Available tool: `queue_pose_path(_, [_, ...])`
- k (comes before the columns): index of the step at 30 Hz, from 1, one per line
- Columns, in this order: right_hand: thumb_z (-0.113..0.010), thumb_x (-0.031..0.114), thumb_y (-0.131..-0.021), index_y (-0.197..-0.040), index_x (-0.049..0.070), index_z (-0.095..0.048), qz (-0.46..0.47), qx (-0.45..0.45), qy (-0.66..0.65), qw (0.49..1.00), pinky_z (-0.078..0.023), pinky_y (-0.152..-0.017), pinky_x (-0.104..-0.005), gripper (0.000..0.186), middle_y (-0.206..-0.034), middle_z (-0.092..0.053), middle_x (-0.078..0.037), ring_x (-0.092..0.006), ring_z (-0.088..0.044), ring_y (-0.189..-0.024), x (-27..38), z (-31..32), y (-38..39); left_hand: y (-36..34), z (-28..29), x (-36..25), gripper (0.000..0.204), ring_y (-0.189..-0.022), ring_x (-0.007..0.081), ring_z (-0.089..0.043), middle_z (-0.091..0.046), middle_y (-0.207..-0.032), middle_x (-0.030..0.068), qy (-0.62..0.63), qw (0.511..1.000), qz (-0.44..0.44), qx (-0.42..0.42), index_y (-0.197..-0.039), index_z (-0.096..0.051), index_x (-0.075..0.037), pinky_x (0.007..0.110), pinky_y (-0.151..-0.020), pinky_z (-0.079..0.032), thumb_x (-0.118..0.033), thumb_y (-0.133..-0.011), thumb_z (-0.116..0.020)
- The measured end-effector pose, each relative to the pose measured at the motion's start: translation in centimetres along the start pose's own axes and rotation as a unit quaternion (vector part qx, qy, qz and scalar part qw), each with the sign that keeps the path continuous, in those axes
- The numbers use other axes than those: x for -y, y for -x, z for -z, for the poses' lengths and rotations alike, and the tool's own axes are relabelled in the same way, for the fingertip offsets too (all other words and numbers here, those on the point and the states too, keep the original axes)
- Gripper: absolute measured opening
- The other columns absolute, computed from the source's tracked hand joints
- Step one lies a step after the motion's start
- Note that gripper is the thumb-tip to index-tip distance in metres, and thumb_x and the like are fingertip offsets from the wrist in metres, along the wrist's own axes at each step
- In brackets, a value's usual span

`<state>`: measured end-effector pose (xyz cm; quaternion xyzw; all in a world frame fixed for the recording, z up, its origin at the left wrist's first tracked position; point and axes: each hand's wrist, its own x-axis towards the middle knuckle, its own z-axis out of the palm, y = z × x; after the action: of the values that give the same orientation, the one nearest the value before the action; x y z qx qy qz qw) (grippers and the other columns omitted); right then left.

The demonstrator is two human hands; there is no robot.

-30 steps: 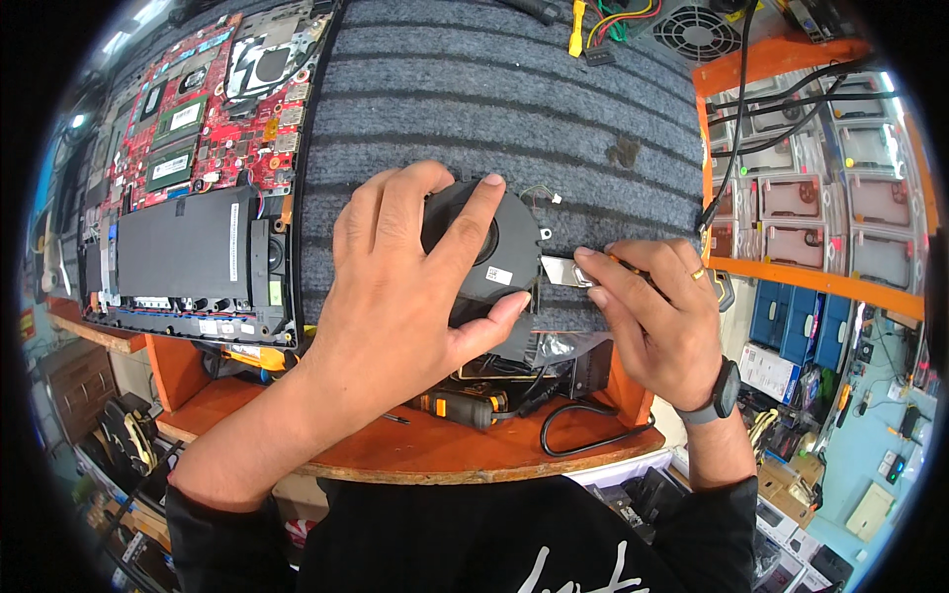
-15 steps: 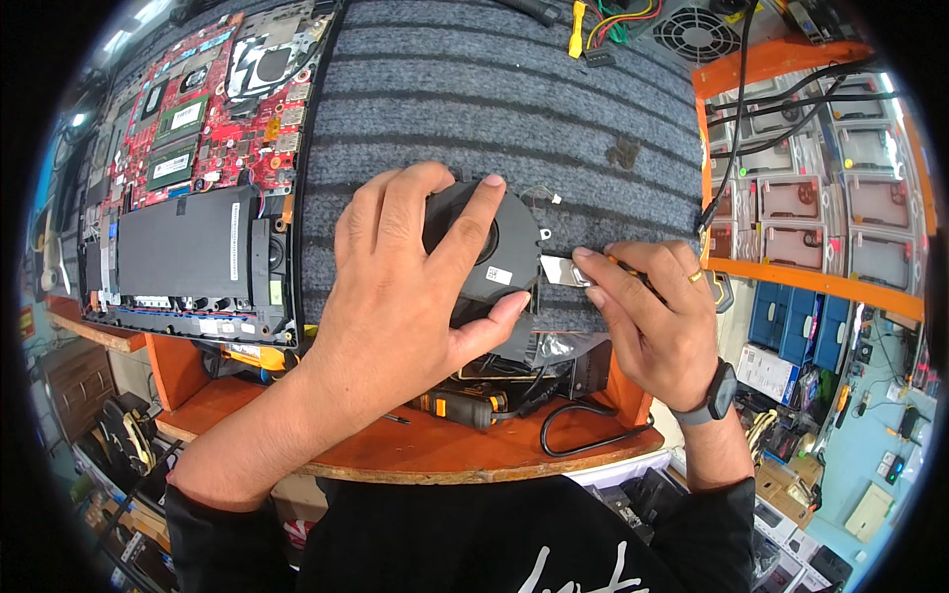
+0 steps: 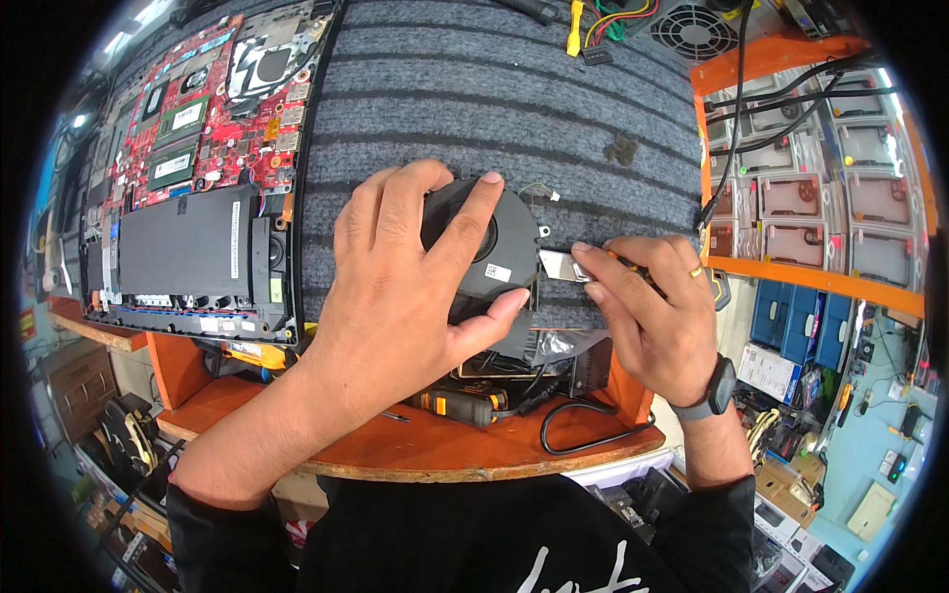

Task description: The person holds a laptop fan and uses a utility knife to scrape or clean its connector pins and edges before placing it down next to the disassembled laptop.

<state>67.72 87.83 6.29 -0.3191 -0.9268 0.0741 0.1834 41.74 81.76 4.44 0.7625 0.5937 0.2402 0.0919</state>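
A round black laptop cooling fan (image 3: 499, 252) with a small white label lies on the striped grey mat. My left hand (image 3: 405, 257) grips it from above, index finger across its hub and thumb on its lower part. At the fan's right edge is the bare metal blade of a utility knife (image 3: 561, 266), its tip touching or very close to the rim. My right hand (image 3: 652, 306) pinches the knife between thumb and fingers; its black and yellow handle is mostly hidden behind the hand. A thin cable with a white plug (image 3: 554, 197) sticks out above the fan.
An opened laptop (image 3: 188, 168) with a red circuit board and black battery stands at left. Yellow and red wires (image 3: 621, 22) and a power supply with a fan grille (image 3: 695, 33) are at the back. Below the mat, an orange shelf (image 3: 494, 457) holds tools and a looped black cable (image 3: 554, 440).
The knife blade has shifted and tilted slightly at the fan's edge, together with my right fingers. My left hand and the fan stay nearly still.
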Motion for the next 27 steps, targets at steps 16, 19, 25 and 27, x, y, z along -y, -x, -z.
queue_pose_path(16, [-0.08,0.007,-0.073,-0.122,0.016,-0.08,0.077,-0.082,0.066,0.991,-0.049,-0.081,-0.0384,0.05,-0.114,-0.066,-0.005,-0.022,-0.063,-0.098,1.1,1.9,0.2,-1.4,2.2,-1.1,0.018,-0.109,0.0225,-0.058,-0.063,-0.111,0.0034,0.249,0.968,0.033,0.017,-0.103,-0.077,-0.01,0.038,-0.1,-0.04,-0.021,-0.09,-0.083])
queue_pose_path(19, [-0.079,0.008,-0.074,-0.122,0.016,-0.08,0.095,-0.09,0.065,0.989,-0.049,-0.082,-0.0384,0.048,-0.114,-0.066,-0.005,-0.0219,-0.063,-0.098,1.4,2.0,0.2,-1.2,2.0,-0.8,0.012,-0.106,0.0211,-0.061,-0.064,-0.107,0.0034,0.284,0.958,0.024,0.027,-0.1,-0.077,-0.01,0.037,-0.097,-0.043,-0.018,-0.093,-0.081])
queue_pose_path(25, [-0.081,0.009,-0.077,-0.125,0.017,-0.078,0.077,-0.094,0.065,0.99,-0.049,-0.083,-0.0398,0.048,-0.113,-0.066,-0.004,-0.0227,-0.062,-0.099,2.0,2.7,0.1,-1.5,2.5,-0.4,0.009,-0.101,0.0189,-0.064,-0.066,-0.103,0.0054,0.369,0.927,0.052,0.043,-0.1,-0.074,-0.004,0.033,-0.092,-0.049,-0.013,-0.097,-0.077])
queue_pose_path(27, [-0.082,0.008,-0.078,-0.124,0.016,-0.078,0.057,-0.101,0.05,0.992,-0.049,-0.083,-0.0397,0.047,-0.111,-0.065,-0.004,-0.023,-0.062,-0.098,2.1,2.7,-0.4,-1.4,3.1,0.2,0.009,-0.101,0.0186,-0.064,-0.066,-0.104,0.0061,0.383,0.921,0.069,0.009,-0.1,-0.074,-0.003,0.032,-0.092,-0.049,-0.011,-0.097,-0.078])
